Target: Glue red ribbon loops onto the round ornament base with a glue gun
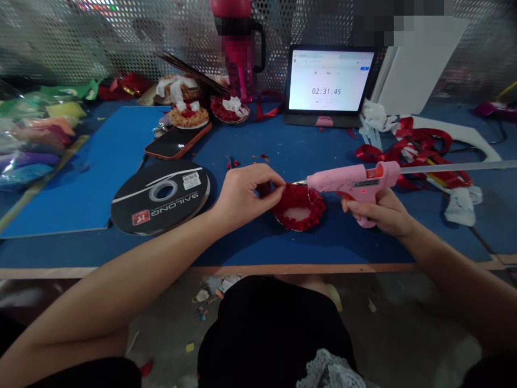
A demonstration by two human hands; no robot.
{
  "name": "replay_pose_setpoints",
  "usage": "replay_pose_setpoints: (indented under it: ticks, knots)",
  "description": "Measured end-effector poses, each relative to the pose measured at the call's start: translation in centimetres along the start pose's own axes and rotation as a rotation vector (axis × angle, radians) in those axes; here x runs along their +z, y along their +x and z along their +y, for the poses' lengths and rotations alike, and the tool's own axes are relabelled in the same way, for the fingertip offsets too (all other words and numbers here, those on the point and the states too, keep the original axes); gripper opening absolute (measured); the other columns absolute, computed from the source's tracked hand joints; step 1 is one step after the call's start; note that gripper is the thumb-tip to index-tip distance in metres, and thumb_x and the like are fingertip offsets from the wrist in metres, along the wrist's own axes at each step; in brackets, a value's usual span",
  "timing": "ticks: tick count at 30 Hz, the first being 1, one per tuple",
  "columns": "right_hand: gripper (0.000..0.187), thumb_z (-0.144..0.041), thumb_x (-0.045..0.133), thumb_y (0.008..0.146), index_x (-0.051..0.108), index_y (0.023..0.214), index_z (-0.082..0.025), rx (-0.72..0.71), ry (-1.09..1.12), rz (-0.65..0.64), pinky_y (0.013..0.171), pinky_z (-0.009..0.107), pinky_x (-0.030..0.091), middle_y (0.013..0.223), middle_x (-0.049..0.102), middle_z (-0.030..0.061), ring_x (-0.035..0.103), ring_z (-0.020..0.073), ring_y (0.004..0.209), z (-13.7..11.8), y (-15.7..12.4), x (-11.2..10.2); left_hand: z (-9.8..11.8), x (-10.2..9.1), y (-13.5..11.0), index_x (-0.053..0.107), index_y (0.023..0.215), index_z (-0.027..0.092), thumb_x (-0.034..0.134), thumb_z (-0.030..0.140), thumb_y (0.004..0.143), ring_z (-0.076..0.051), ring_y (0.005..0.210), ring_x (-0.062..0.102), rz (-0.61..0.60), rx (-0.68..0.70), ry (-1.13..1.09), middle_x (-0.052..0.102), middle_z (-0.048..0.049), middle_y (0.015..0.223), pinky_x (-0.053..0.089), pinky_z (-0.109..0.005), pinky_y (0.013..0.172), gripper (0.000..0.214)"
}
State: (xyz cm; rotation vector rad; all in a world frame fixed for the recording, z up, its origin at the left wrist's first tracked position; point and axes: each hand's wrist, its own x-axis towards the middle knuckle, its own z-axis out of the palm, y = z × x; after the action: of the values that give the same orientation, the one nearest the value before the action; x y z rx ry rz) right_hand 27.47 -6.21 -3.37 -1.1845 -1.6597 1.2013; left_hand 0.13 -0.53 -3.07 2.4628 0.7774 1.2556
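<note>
Red round nearly its whole rim and bare in its pale middle, the wreath [299, 220] on the blue table [258, 242] looks almost finished, the left hand [242, 191] pinching its upper-left edge, the right hand [379, 213] clamped on a pink glue gun [347, 180] nosing that spot.

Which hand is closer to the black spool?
Left. The left hand sits just right of the black spool, pinching the red ring; the right hand is farther right, beyond the ring, gripping the pink glue gun.
</note>
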Motion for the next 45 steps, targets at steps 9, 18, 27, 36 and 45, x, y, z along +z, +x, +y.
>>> replay_pose_setpoints:
  ticks: [9, 18, 27, 36, 45]
  knots:
    - [0.030, -0.049, 0.069, 0.079, 0.062, 0.072, -0.020, 0.011, -0.028, 0.013, 0.035, 0.020, 0.031, 0.050, 0.047, -0.0043, 0.039, 0.0072, 0.040, 0.1, -0.1, 0.1, -0.1, -0.1, 0.0, 0.069, 0.076, 0.016, 0.060, 0.012, 0.080, -0.007, 0.058, 0.059, -0.018, -0.016, -0.005, 0.068, 0.0003, 0.071, 0.047, -0.018, 0.057, 0.010]
    - [0.031, -0.048, 0.070, 0.078, 0.061, 0.069, -0.020, 0.030, -0.037, 0.018, 0.035, 0.020, 0.032, 0.050, 0.048, -0.0037, 0.040, 0.0072, 0.039, -0.3, -0.1, 0.1, 0.0, -0.1, 0.0, 0.069, 0.077, 0.016, 0.060, 0.011, 0.079, -0.007, 0.059, 0.059, -0.034, -0.028, -0.011, 0.068, 0.0004, 0.071, 0.047, -0.018, 0.057, 0.010]
    - [0.028, -0.046, 0.070, 0.078, 0.060, 0.070, -0.020, 0.020, -0.033, 0.033, 0.034, 0.020, 0.033, 0.050, 0.047, -0.0036, 0.039, 0.0074, 0.040, -0.1, -0.1, 0.2, 0.0, 0.0, 0.1, 0.069, 0.076, 0.014, 0.061, 0.009, 0.079, -0.006, 0.058, 0.058, -0.019, -0.013, -0.023, 0.068, 0.0002, 0.070, 0.046, -0.016, 0.058, 0.010]
    - [0.030, -0.048, 0.071, 0.077, 0.060, 0.070, -0.021, 0.047, -0.023, 0.027, 0.032, 0.020, 0.028, 0.048, 0.046, -0.0046, 0.037, 0.0067, 0.037, 0.0, -0.1, 0.3, 0.1, -0.2, 0.1, 0.069, 0.076, 0.015, 0.060, 0.013, 0.080, -0.006, 0.059, 0.059, -0.042, -0.038, -0.063, 0.068, 0.0004, 0.070, 0.048, -0.017, 0.057, 0.010]
    - [0.022, -0.041, 0.065, 0.084, 0.067, 0.080, -0.020, -0.075, -0.074, 0.132, 0.047, 0.024, 0.035, 0.055, 0.052, -0.0016, 0.046, 0.0101, 0.049, 0.0, 0.0, -0.8, 0.2, -0.2, -0.1, 0.068, 0.079, 0.016, 0.062, 0.012, 0.083, -0.007, 0.062, 0.062, 0.100, 0.111, 0.032, 0.071, -0.0011, 0.077, 0.051, -0.017, 0.058, 0.008]
